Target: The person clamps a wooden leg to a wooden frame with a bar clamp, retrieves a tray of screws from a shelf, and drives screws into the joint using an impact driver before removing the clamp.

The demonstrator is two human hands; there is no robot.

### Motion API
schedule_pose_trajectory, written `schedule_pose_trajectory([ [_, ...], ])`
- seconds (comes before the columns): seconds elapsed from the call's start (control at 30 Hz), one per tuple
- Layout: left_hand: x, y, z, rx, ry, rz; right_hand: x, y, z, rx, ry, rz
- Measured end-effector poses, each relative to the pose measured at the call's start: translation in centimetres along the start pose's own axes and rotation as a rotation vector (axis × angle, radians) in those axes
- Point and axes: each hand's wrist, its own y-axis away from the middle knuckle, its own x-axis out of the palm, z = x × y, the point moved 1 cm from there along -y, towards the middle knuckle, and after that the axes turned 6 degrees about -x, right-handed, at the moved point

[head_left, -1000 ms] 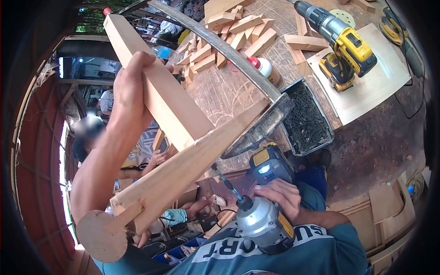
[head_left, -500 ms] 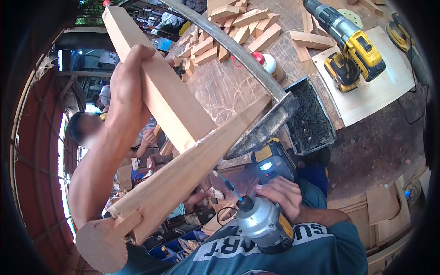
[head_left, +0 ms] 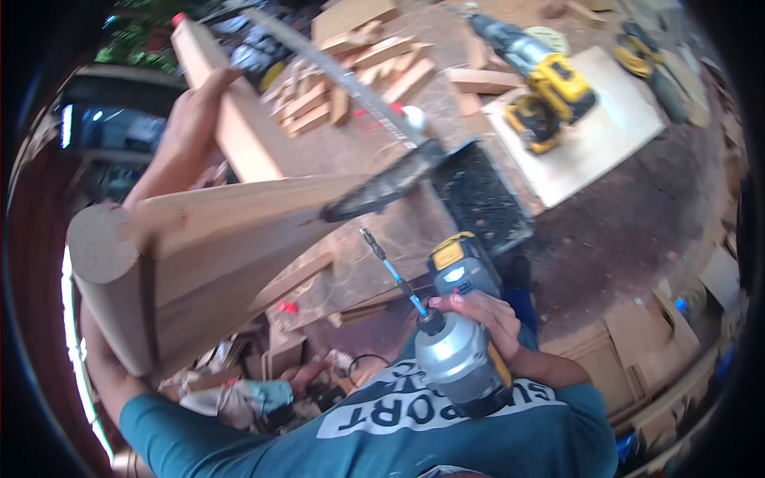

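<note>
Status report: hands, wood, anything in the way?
Left hand gripping beam. Right hand holding driver, bit apart from leg. Possible obstruction: clamp at leg's narrow end.

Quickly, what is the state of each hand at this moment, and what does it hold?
Left hand: closed, holding the wooden beam.
Right hand: closed, holding the power driver.

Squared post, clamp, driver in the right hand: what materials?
Post: apparently bare wood; smooth-looking, pale tan faces.
Clamp: likely steel, dull and worn; grey bar, mottled dark jaw.
Driver: silvery nose looks like metal, from its sheen; yellow-and-dark battery pack probably plastic, though blur leaves that open.
</note>
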Motion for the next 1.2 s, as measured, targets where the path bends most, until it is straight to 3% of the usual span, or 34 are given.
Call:
schedule_pose_trajectory([
  [0.1, -1.5, 1.0, -2.7, -0.077, -0.270, 0.151, -3.7, 2.7, 0.8, 0.327, -0.034, -0.004],
  [0.13, -2.8, 2.3, -4.5, -0.114, -0.377, 0.210, -5.0, 2.6, 1.5, 0.243, 0.152, -0.022],
  [0.17, -4.1, 3.9, -5.5, -0.153, -0.495, 0.255, -6.1, 2.3, 2.9, 0.278, 0.576, 0.205],
  [0.2, 2.5, 8.5, -9.4, -0.130, -0.479, 0.286, -7.2, 1.9, 4.6, 0.312, 0.982, 0.440],
  [0.23, 6.0, 15.5, -11.2, 0.214, -0.572, 0.154, -8.2, 1.7, 5.5, 0.335, 1.375, 0.681],
  [0.3, -2.5, 19.3, -7.7, 0.875, -0.723, -0.165, -10.7, 3.6, 3.8, 0.605, 0.829, -0.181],
  [0.33, -1.3, 20.1, -6.9, 0.624, -0.416, -0.238, -12.2, 3.4, 3.6, 0.495, 1.014, -0.158],
  [0.37, -2.4, 19.4, -5.2, 0.618, -0.335, -0.030, -14.2, 2.9, 3.0, 0.371, 1.187, -0.131],
  [0.43, -6.0, 18.2, -1.6, 0.584, -0.163, 0.340, -18.1, 2.9, -0.5, 0.494, 0.840, -0.575],
  [0.47, -5.9, 19.3, -1.4, 0.363, -0.060, 0.144, -20.6, 1.5, -1.8, 0.486, 0.891, -0.504],
  [0.5, -6.7, 19.2, -0.1, 0.579, -0.406, -0.084, -23.1, -0.3, -3.3, 0.470, 0.931, -0.428],
  [0.57, -5.5, 20.5, -2.4, 0.487, -0.771, -0.143, -26.6, -4.4, -7.5, 0.369, 0.696, -0.468],
  [0.6, -4.1, 21.1, -2.3, 0.522, -0.698, -0.272, -28.4, -6.0, -9.9, 0.334, 0.617, -0.442],
  [0.7, -2.6, 23.5, -2.5, 0.570, -0.783, -0.291, -32.5, -11.1, -16.3, 0.159, 0.552, -0.286],
  [0.83, 0.8, 25.6, -2.0, 0.556, -0.774, -0.532, -37.7, -11.4, -25.6, 0.415, 0.473, -0.261],
  [1.03, 4.4, 29.5, -1.9, 0.402, -0.791, -0.583, -35.3, -12.8, -25.8, 0.382, 0.418, -0.232],
  [1.2, 5.5, 30.3, -1.4, 0.416, -0.759, -0.601, -34.2, -11.5, -25.0, 0.373, 0.489, -0.264],
])
